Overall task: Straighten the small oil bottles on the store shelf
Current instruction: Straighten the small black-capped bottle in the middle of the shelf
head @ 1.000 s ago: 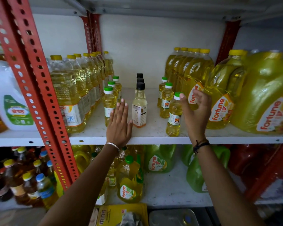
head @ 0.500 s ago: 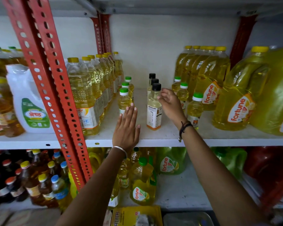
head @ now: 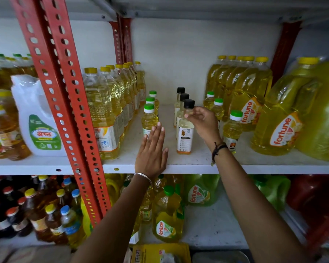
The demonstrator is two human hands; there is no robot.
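Note:
On the white shelf (head: 198,164) stand three rows of small oil bottles. The middle row has black caps; its front bottle (head: 185,136) stands upright, and my right hand (head: 203,122) grips its neck just under the cap. Left of it is a row of green-capped small bottles, the front one (head: 149,120) right behind the fingertips of my left hand (head: 152,151), which lies flat and open on the shelf edge. At the right, a third green-capped row has its front bottle (head: 232,130) beside my right wrist.
Tall yellow-capped oil bottles (head: 103,114) line the left side next to a red slotted upright (head: 65,103). Big Fortune jugs (head: 281,118) fill the right. A white jug (head: 38,118) stands in the left bay. The lower shelf holds more oil bottles (head: 167,215).
My right hand left the green-capped bottle at the right and moved left onto the neck of the front black-capped bottle. My left hand stayed flat on the shelf edge.

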